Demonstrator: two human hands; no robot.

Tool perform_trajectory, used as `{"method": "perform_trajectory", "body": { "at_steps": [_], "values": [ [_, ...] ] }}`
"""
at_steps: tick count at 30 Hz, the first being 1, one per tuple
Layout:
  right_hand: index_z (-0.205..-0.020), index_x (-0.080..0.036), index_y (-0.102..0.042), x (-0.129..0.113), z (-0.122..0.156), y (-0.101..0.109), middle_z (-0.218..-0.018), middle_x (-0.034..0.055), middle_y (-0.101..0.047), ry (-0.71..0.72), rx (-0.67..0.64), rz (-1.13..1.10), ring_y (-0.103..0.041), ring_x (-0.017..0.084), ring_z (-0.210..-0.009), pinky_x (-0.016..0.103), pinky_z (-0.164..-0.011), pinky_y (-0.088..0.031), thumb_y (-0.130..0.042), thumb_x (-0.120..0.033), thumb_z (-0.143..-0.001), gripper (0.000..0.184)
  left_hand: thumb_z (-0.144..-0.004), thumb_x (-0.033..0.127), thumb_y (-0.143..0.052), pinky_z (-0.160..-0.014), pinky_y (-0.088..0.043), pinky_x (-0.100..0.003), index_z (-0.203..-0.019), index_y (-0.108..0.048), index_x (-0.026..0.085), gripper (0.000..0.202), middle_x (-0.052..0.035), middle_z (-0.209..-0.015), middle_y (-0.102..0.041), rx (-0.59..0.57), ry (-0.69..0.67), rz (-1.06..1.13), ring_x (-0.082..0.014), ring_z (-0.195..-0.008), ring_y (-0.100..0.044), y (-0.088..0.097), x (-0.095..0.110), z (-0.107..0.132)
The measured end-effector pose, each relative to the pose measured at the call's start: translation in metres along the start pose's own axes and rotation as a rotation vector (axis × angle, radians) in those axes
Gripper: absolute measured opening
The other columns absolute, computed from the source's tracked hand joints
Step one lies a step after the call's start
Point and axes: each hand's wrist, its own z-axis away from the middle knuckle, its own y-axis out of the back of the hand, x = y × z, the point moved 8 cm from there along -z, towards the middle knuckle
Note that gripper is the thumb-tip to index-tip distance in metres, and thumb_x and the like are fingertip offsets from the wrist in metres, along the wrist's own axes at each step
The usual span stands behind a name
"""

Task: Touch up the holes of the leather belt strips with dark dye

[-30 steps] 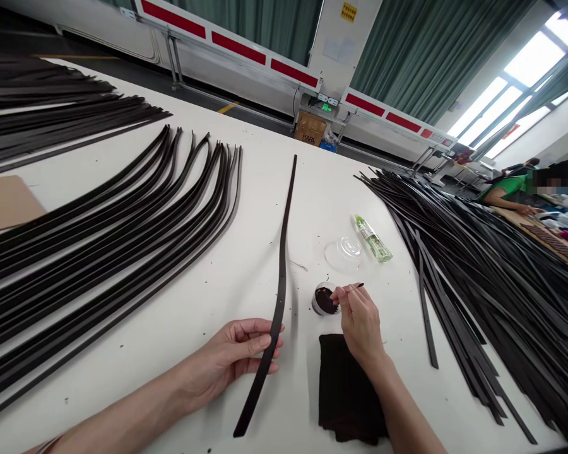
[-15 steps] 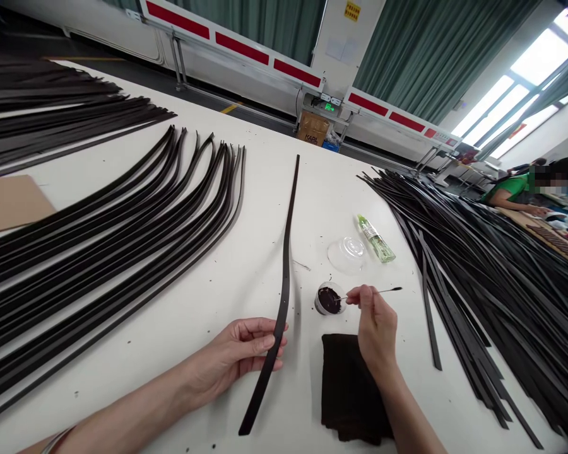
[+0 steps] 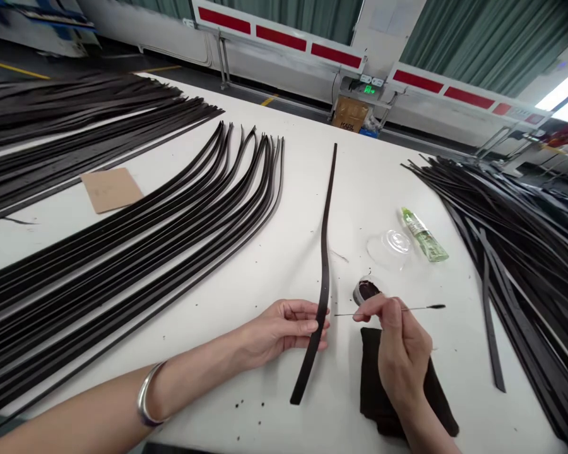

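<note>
My left hand [image 3: 293, 326] pinches a long black strap [image 3: 325, 271] near its close end, thumb on top and fingers beneath. The strap stretches away from me over the white table. Between the fingertips of my right hand [image 3: 402, 343] is a thin stick [image 3: 414, 308] with a dark swab-like tip on its right end. Its left end points toward the strap, apart from it. Just beyond my right fingers sits a small clear cup [image 3: 358, 294] of dark paste, partly hidden by them. A folded black cloth [image 3: 370, 384] lies under my right wrist.
A clear lid [image 3: 390, 249] and a green tube [image 3: 425, 234] lie beyond the cup. Black straps [image 3: 170, 252] fan across the left, with more piled on the right [image 3: 511, 239]. A brown card [image 3: 112, 189] lies among the left ones. The white table [image 3: 284, 252] carries dark specks.
My right hand has drawn the stick out of the cup and brought its left end near the strap. My left hand still holds the strap. The view has swung left.
</note>
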Motion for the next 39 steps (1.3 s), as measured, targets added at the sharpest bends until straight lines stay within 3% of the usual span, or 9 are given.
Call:
{"method": "perform_trajectory", "body": {
  "at_steps": [4, 7, 19, 39],
  "values": [
    [-0.09, -0.018, -0.06, -0.024, 0.011, -0.016, -0.078, 0.0027, -0.064, 0.304, -0.153, 0.061, -0.06, 0.014, -0.075, 0.031, -0.068, -0.047, -0.036, -0.008, -0.096, 0.027, -0.076, 0.012, -0.078, -0.092, -0.055, -0.042, -0.095, -0.071, 0.013, 0.02, -0.0076, -0.091, -0.074, 0.001, 0.008, 0.027, -0.0167, -0.087, -0.068, 0.0, -0.002, -0.001],
    [-0.094, -0.018, -0.058, -0.03, 0.014, -0.021, -0.08, 0.003, -0.064, 0.383, -0.192, 0.077, -0.059, 0.015, -0.076, 0.032, -0.069, -0.048, -0.038, -0.001, -0.092, 0.026, -0.076, 0.011, -0.078, -0.09, -0.055, -0.042, -0.095, -0.07, 0.013, 0.021, -0.0082, -0.089, -0.074, 0.009, 0.004, 0.045, -0.0171, -0.084, -0.068, 0.0, -0.002, -0.001],
    [-0.095, -0.017, -0.057, -0.032, 0.015, -0.026, -0.08, 0.0044, -0.064, 0.43, -0.221, 0.111, -0.059, 0.016, -0.078, 0.033, -0.069, -0.049, -0.039, 0.001, -0.091, 0.026, -0.078, 0.01, -0.075, -0.086, -0.056, -0.04, -0.1, -0.068, 0.009, 0.024, -0.0101, -0.088, -0.072, 0.011, 0.0, 0.001, -0.0179, -0.084, -0.067, -0.002, -0.001, -0.001],
    [-0.091, -0.016, -0.055, -0.037, 0.018, -0.031, -0.077, 0.0054, -0.065, 0.52, -0.212, 0.154, -0.058, 0.016, -0.074, 0.032, -0.064, -0.049, -0.041, 0.005, -0.087, 0.025, -0.079, 0.009, -0.073, -0.084, -0.054, -0.04, -0.096, -0.067, 0.012, 0.018, -0.0068, -0.085, -0.07, -0.009, -0.001, -0.003, -0.0167, -0.081, -0.065, -0.005, 0.002, -0.001]
  ]
}}
